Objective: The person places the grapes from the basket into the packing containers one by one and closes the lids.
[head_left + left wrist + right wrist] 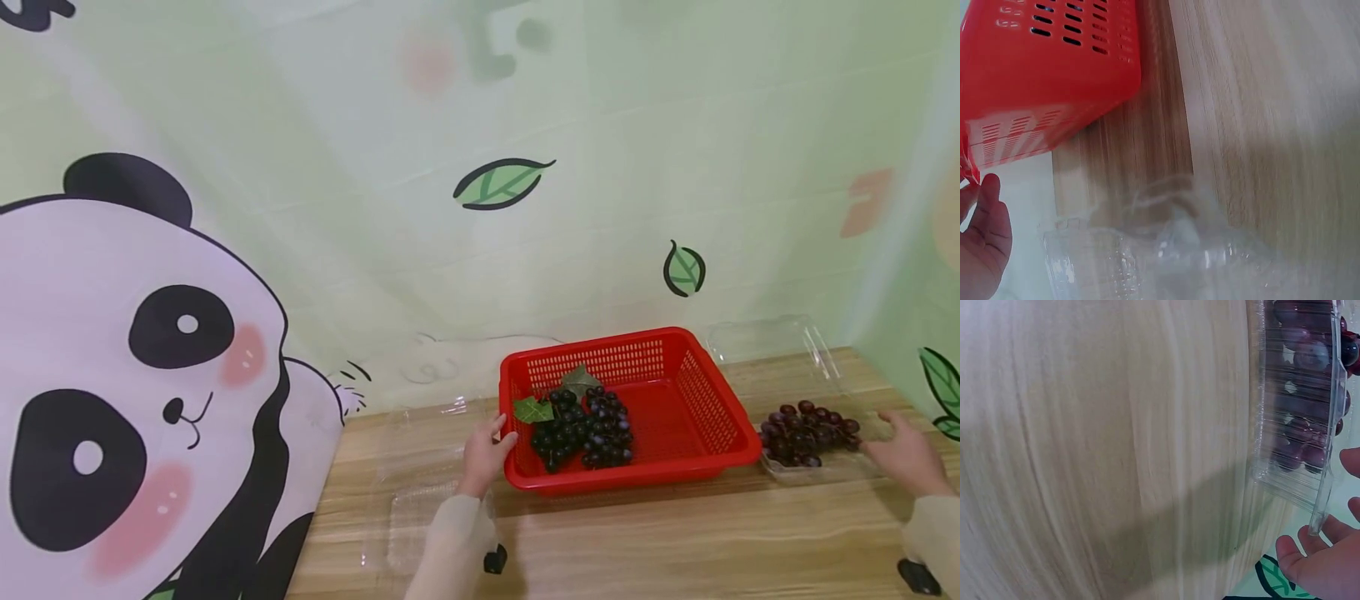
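Note:
A red plastic basket (701, 417) stands on the wooden table, slightly tilted in the head view. Two bunches of dark grapes, black grapes (558, 433) and bluish ones (607, 425), lie at its left side with green leaves (533, 409). My left hand (483, 454) pinches the basket's left rim between thumb and fingers; the left wrist view shows the fingertips (990, 182) right at that rim. To the right, a clear plastic clamshell box (1297, 497) holds reddish-purple grapes (806, 433). My right hand (907, 454) is at the box's right end, fingers at the rim's corner, thumb spread apart.
Another clear plastic clamshell box (420, 508) lies with its lid raised left of the basket, partly behind the left forearm. The right box's open lid (772, 346) leans toward the back. Behind the table hangs a pale green cloth (337, 208) with a panda print.

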Tool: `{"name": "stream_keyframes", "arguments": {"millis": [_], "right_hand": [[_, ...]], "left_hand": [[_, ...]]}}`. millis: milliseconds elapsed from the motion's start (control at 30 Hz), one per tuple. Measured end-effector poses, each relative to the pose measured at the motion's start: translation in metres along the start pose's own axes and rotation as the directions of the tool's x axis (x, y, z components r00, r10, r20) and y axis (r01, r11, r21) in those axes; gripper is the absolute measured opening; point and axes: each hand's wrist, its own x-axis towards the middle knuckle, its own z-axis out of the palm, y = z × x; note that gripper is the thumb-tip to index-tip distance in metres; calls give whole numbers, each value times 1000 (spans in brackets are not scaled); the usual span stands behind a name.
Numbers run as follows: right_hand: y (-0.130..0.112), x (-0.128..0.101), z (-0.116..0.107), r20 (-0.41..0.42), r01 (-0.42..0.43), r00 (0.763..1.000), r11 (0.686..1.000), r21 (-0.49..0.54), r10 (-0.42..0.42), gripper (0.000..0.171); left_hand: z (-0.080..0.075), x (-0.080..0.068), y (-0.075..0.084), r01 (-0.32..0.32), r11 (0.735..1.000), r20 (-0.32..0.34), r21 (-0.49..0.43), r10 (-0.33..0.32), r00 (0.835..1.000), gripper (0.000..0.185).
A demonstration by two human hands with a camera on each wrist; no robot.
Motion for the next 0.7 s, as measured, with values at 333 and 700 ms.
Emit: {"name": "stream_keyframes", "arguments": {"millis": [333, 700], "right_hand": [[-30, -28, -15, 41, -33, 999, 999, -11, 33, 64], [-55, -50, -29, 67, -85, 994, 996, 2, 84, 65]], "left_hand": [[2, -6, 0, -12, 1000, -89, 24, 14, 996, 43], [7, -12, 0, 5, 1000, -129, -5, -6, 992, 43]]}}
